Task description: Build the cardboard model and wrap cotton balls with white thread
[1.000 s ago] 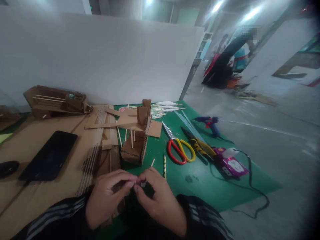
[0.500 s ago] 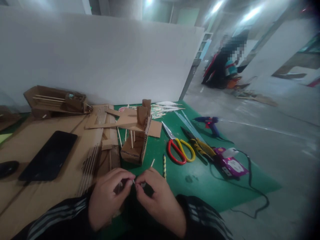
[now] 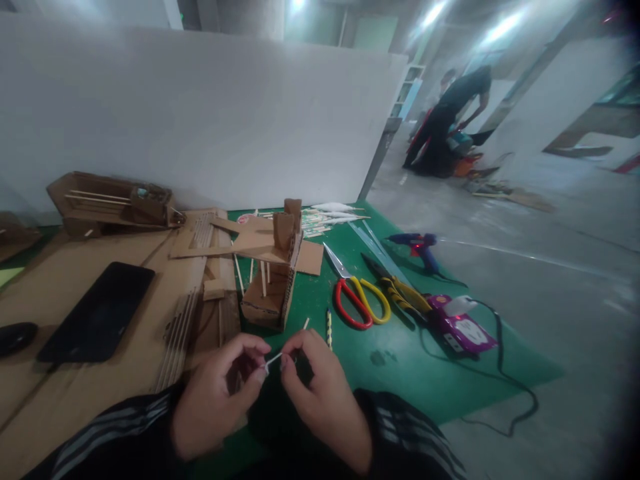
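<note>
Where space parts 2 hands (image 3: 217, 397) (image 3: 325, 400), a strip (image 3: 273, 360) shows.

Held rod (image 3: 273, 359): material unclear. Stand (image 3: 263, 307): matt cardboard, rough corrugated edge. Scissors (image 3: 357, 287): bright metal blades, smooth plastic-looking handles. Table (image 3: 415, 373): smooth top, slight sheen. Phone (image 3: 97, 313): glossy face. Socket (image 3: 469, 333): shiny plastic. Glue gun (image 3: 424, 252): smooth plastic. Sleeves (image 3: 415, 430): matt cloth.

A craft workshop (glue gun (image 3: 424, 245), pliers (image 3: 395, 287), scissors (image 3: 352, 279)).
</note>
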### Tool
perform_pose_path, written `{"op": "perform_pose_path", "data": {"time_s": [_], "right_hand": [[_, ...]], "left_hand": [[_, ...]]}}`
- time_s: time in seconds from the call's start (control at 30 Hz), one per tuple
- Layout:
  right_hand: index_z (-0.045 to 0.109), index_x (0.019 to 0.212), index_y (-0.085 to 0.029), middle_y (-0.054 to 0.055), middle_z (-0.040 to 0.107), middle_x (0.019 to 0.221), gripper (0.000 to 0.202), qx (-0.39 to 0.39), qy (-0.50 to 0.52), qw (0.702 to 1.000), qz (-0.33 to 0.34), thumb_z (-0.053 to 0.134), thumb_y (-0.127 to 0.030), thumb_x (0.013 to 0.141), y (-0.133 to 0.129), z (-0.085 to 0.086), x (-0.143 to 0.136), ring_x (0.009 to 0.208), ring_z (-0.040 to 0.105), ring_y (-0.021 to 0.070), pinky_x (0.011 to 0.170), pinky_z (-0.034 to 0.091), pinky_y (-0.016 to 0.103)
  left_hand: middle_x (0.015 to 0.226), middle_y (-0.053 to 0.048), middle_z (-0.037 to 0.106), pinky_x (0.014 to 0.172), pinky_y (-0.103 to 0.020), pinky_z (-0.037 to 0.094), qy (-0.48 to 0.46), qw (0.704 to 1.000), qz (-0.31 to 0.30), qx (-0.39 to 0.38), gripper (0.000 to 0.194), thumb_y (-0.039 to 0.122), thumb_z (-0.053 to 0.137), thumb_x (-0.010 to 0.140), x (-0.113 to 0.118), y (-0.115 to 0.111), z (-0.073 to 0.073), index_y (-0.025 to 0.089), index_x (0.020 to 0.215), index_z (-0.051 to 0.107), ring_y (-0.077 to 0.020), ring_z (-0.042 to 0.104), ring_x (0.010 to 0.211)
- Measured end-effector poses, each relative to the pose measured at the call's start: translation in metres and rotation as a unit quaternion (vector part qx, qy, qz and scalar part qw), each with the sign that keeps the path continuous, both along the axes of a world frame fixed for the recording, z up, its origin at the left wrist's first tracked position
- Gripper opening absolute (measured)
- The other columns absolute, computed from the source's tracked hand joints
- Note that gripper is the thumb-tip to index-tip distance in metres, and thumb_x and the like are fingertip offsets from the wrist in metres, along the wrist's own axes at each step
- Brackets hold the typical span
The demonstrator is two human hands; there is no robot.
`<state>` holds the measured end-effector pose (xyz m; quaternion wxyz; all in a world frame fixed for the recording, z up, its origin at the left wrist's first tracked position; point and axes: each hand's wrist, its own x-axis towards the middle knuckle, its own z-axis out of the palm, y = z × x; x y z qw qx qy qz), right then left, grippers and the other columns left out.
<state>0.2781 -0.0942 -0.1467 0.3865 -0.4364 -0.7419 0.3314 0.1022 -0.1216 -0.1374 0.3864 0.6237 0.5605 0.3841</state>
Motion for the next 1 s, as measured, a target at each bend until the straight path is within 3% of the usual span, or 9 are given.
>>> {"op": "perform_pose_path", "data": {"time_s": [0.5, 0.7, 0.83, 1.0], "right_hand": [[0.052, 0.087, -0.02, 0.003, 0.058, 0.084, 0.008, -0.014, 0.025, 1.0, -0.009, 0.047, -0.015, 0.09, -0.002, 0.003, 0.002, 0.08, 0.055, 0.0181, 0.071, 0.044, 0.029], [0.056, 0.105, -0.022, 0.003, 0.061, 0.09, 0.023, 0.011, -0.011, 0.999, 0.047, 0.049, -0.009, 0.088, -0.002, 0.003, 0.003, 0.086, 0.055, 0.0191, 0.079, 0.043, 0.032], [0.06, 0.089, -0.021, 0.001, 0.061, 0.08, 0.012, 0.016, -0.053, 0.995, 0.089, 0.051, -0.015, 0.093, -0.001, 0.007, 0.003, 0.08, 0.052, 0.0186, 0.077, 0.039, 0.033], [0.062, 0.086, -0.021, 0.002, 0.061, 0.082, 0.014, 0.018, -0.066, 0.992, 0.11, 0.051, -0.014, 0.094, -0.001, 0.01, 0.003, 0.084, 0.051, 0.0192, 0.079, 0.036, 0.035]], "left_hand": [[0.09, -0.003, 0.069, 0.073, -0.026, 0.049, 0.038, 0.999, -0.016, -0.005, 0.015, 0.029, 0.052, 0.092, -0.005, 0.003, -0.001, 0.021, 0.096, 0.064, -0.0179, 0.065, 0.081], [0.079, -0.001, 0.064, 0.068, -0.026, 0.047, 0.044, 0.999, -0.016, 0.004, 0.019, 0.032, 0.05, 0.094, -0.008, 0.001, -0.004, 0.021, 0.087, 0.064, -0.0168, 0.062, 0.073], [0.076, 0.0, 0.064, 0.064, -0.024, 0.046, -0.031, 0.999, 0.002, -0.04, 0.018, 0.035, 0.052, 0.094, -0.009, 0.002, -0.003, 0.021, 0.088, 0.061, -0.0153, 0.061, 0.07], [0.081, 0.0, 0.066, 0.064, -0.021, 0.048, -0.198, 0.976, 0.032, -0.081, 0.021, 0.041, 0.059, 0.091, -0.014, 0.007, -0.002, 0.02, 0.087, 0.061, -0.0123, 0.06, 0.068]]}}
